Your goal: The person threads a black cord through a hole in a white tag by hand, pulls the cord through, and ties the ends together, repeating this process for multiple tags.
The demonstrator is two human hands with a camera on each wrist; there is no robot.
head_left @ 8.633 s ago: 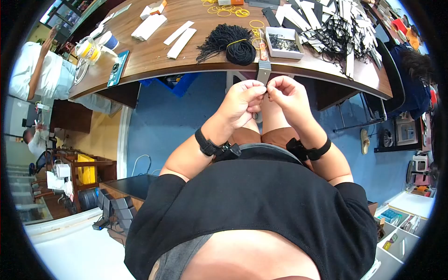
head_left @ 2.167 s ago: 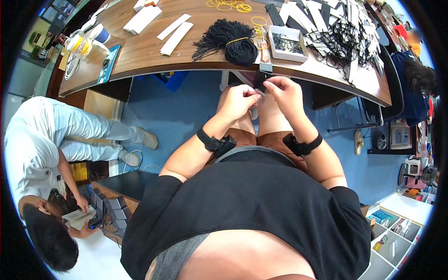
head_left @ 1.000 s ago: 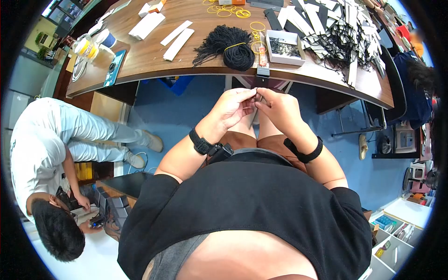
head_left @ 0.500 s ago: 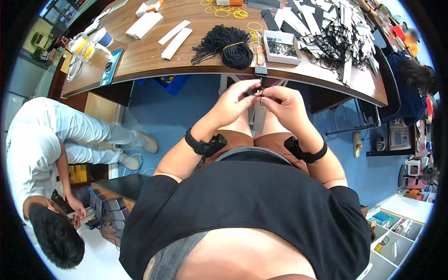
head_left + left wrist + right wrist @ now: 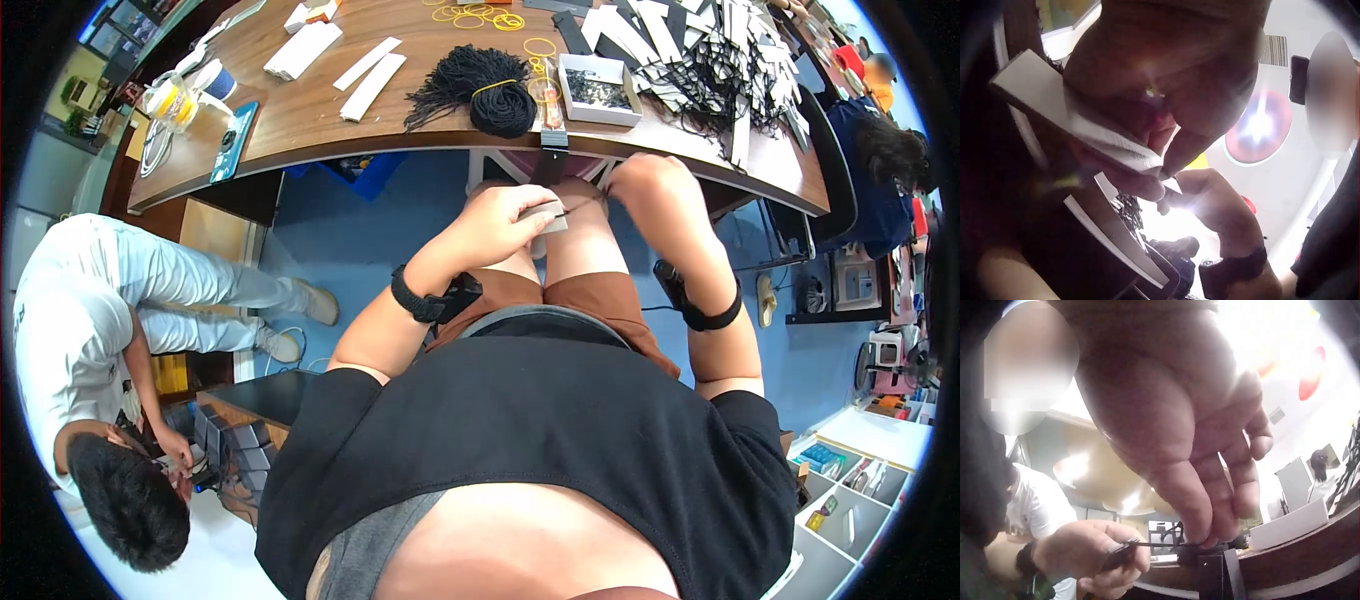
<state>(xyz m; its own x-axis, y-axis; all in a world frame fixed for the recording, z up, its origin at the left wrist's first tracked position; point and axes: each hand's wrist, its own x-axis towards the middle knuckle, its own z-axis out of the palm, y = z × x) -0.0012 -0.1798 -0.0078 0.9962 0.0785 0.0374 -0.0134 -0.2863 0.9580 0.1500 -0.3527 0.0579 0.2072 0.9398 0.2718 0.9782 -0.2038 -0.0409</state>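
My left hand [image 5: 495,228] pinches a pale flat tag [image 5: 552,217] between thumb and fingers, above the lap; the left wrist view shows this hand [image 5: 1166,69] gripping a long pale strip [image 5: 1035,87]. My right hand [image 5: 657,192] is off to the right, its fingertips pinching a thin dark cord [image 5: 585,208] that stretches across to the left hand. That taut cord [image 5: 1163,545] also shows in the right wrist view, between the left hand [image 5: 1094,550] and the right hand's fingertips [image 5: 1207,540]. A dark strip [image 5: 549,165] lies at the table's front edge.
On the wooden table [image 5: 300,110] are a black cord bundle [image 5: 500,105], a white box [image 5: 600,112] of small dark pieces, yellow bands [image 5: 475,17], a large pile of tags [image 5: 735,80], pale strips [image 5: 372,88] and a phone [image 5: 234,142]. Someone in white [image 5: 75,290] bends at the left.
From close together, the hands have parted: the right hand has moved right, drawing the cord out straight. The left hand has come slightly lower, with the pale tag now showing in its fingers.
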